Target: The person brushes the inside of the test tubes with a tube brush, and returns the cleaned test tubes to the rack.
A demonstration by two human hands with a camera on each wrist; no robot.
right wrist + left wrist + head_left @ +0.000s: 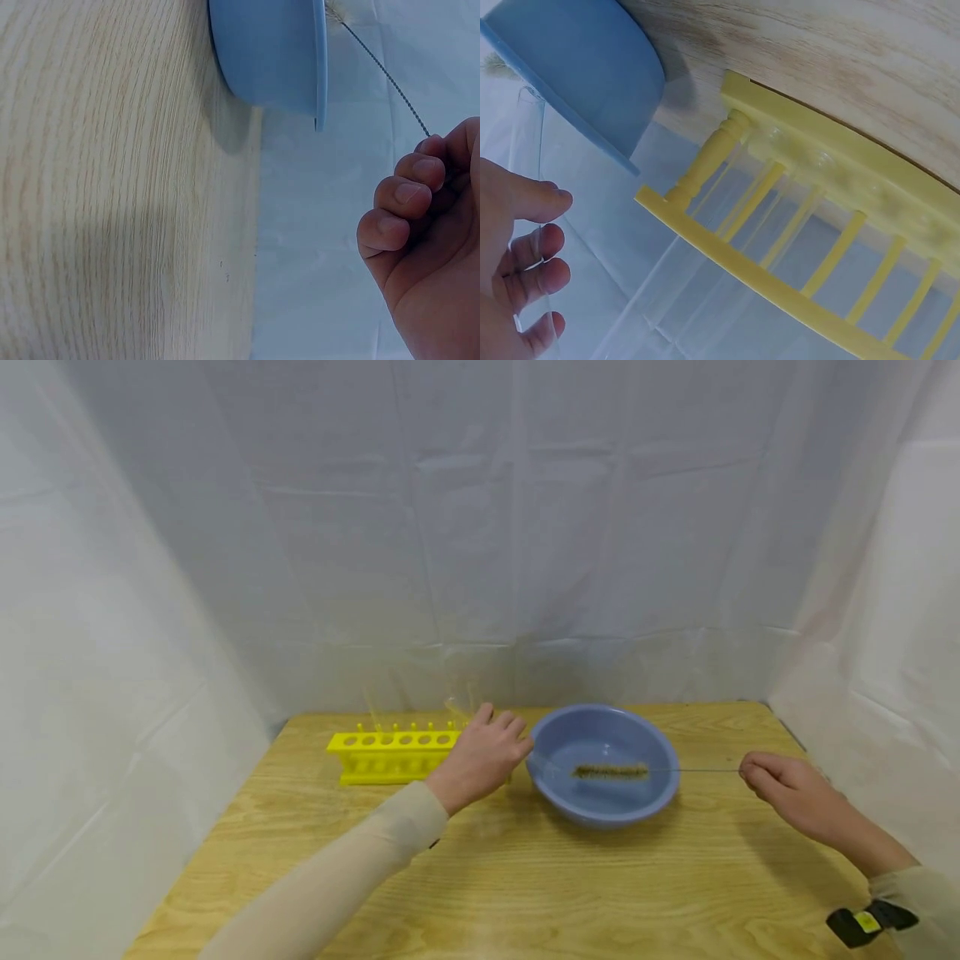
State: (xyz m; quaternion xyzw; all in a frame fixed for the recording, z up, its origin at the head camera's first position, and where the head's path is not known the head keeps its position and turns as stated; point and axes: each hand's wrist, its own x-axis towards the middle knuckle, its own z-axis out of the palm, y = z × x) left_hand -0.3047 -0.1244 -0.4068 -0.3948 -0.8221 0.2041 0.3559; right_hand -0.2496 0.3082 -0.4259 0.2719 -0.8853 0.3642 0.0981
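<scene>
My left hand (483,756) grips a clear glass test tube (529,139), its open mouth pointing toward the blue basin (600,817). In the head view that tube is barely visible against the basin. The right hand (798,797), off to the basin's right, pinches the twisted-wire handle of a test tube brush (611,772). The bristles hang level over the basin, and the brush's tip looks apart from the tube's mouth. Fingers of the right hand curl round the wire (390,79) in the right wrist view.
A yellow test tube rack (393,742) stands left of the basin, partly behind my left hand. Several clear test tubes (656,289) stand in it. The wooden table (525,893) is enclosed by white sheeting (465,527) at the back and sides.
</scene>
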